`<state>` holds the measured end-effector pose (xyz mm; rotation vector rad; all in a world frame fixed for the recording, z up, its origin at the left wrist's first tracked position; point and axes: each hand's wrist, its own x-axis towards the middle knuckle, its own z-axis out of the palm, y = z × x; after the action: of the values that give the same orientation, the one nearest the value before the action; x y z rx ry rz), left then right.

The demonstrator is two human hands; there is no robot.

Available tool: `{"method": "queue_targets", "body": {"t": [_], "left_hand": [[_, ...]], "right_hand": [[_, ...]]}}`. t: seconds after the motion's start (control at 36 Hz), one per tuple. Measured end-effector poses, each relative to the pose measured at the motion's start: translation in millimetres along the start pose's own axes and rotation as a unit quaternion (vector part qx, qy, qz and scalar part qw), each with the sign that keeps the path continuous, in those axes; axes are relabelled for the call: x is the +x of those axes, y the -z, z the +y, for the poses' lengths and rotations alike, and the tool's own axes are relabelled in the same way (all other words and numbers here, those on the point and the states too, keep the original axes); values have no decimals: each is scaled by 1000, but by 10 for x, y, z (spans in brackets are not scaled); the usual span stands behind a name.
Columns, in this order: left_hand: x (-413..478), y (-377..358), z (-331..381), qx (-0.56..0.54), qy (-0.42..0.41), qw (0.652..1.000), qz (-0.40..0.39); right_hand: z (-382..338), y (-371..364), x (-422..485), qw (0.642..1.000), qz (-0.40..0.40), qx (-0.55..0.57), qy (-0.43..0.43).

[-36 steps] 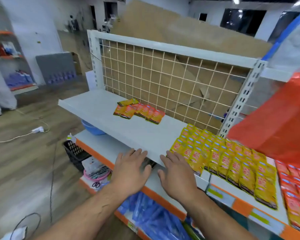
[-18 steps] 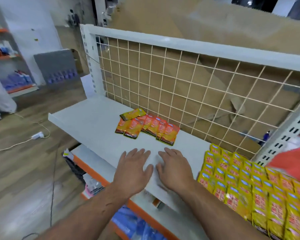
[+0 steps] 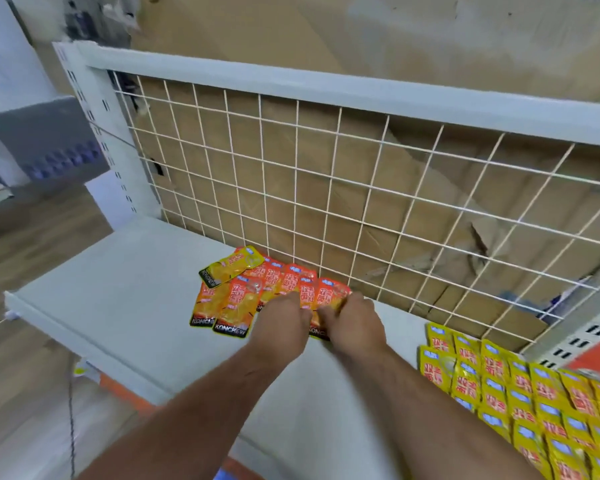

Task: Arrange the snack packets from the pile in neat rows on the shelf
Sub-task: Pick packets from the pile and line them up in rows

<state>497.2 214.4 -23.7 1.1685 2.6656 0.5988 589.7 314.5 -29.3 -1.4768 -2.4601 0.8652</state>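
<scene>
Brown cardboard [image 3: 361, 36] behind a white wire grid [image 3: 326, 185]. In front, a grey shelf [image 3: 118, 306]. At right on the shelf, neat rows of yellow snack packets [image 3: 516, 393]. Near the grid, a loose pile of orange snack packets [image 3: 236, 303], one yellow packet [image 3: 229, 268] askew on top. Left hand [image 3: 281, 327] and right hand [image 3: 357, 323] side by side on the pile's right end, fingers bent down onto the packets; gripping or merely pressing, cannot tell.
</scene>
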Motion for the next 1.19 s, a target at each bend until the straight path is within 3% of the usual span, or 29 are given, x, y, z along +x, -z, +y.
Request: {"method": "queue_targets", "body": {"t": [0.28, 0.5, 0.72, 0.83, 0.97, 1.03, 1.19], "left_hand": [[274, -91, -69, -33, 33, 998, -31], [306, -77, -148, -116, 48, 991, -40], [276, -4, -295, -222, -19, 975, -17], [166, 118, -343, -290, 3, 956, -37], [-67, 247, -311, -404, 45, 908, -106], [-184, 291, -274, -432, 45, 890, -136], [-537, 287, -146, -456, 22, 862, -220]], "right_hand": [[6, -47, 233, 998, -1, -34, -57], [-57, -81, 189, 996, 15, 17, -91], [-138, -38, -78, 979, 80, 102, -157], [-106, -11, -390, 955, 124, 215, -164], [-55, 33, -774, 882, 168, 411, -155], [-50, 48, -932, 869, 178, 435, -151], [131, 68, -1365, 878, 199, 405, -163]]}}
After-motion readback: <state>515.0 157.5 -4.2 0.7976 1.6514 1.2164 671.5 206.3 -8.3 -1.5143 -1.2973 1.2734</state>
